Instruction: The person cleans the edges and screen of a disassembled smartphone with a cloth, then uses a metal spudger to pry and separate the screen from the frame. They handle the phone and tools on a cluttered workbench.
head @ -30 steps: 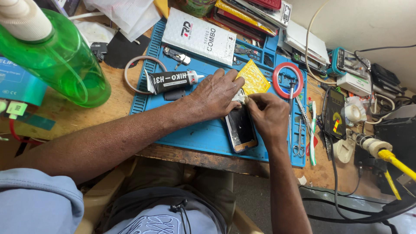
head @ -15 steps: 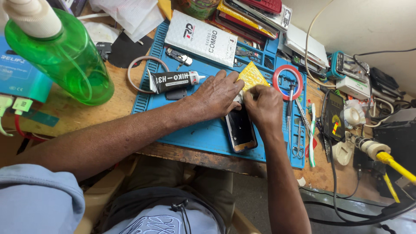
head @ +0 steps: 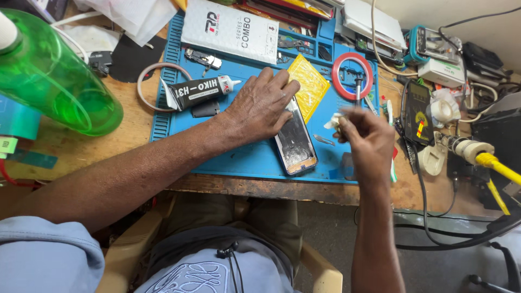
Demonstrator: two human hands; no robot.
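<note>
The right hand has come off the phone and now sits up to the right of it. A moment ago it was pressing on the phone. Its fingers are pinched on a small white bit, maybe a wipe; I cannot tell for sure. So the phone's face now shows, and the wiping or poking seems to pause. The left hand stays flat on the far end of the phone, fingers spread, holding it down. The phone lies on the blue mat on the counter. I count one phone, one black glue tube, one yellow pad, one red ring, one green bottle, and one white box.
</note>
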